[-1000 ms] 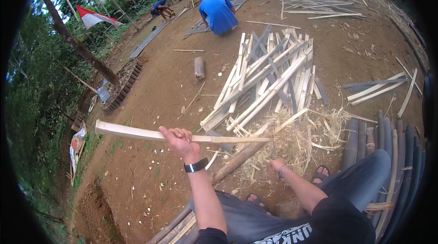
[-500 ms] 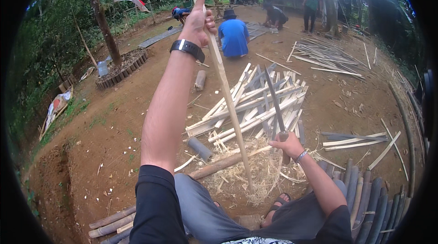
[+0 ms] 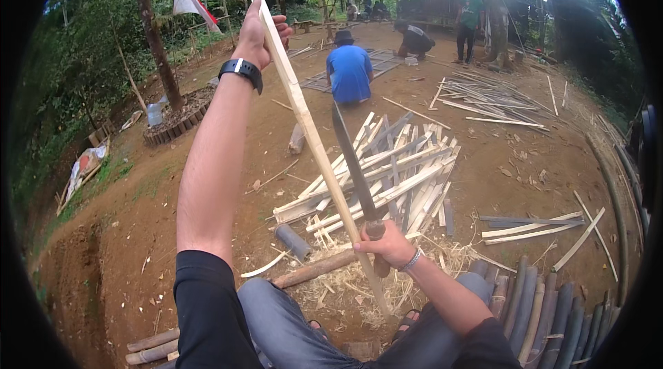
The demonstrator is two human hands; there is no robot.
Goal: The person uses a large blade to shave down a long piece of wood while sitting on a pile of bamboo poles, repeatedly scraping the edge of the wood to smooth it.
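Pale bamboo slat (image 3: 314, 141): held upright, lower end in shavings (image 3: 359, 286) on the dirt ground. Left hand (image 3: 259, 34), raised, fingers wrapped around its upper part. Right hand (image 3: 388, 245), fingers closed on the handle of a long knife (image 3: 352, 162), blade against the slat. Split-bamboo pile (image 3: 394, 176) beyond.

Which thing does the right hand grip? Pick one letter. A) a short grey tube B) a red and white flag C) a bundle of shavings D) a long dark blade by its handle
D: the right hand closes round the handle of the long blade, which points up alongside the bamboo strip that the left hand holds upright.
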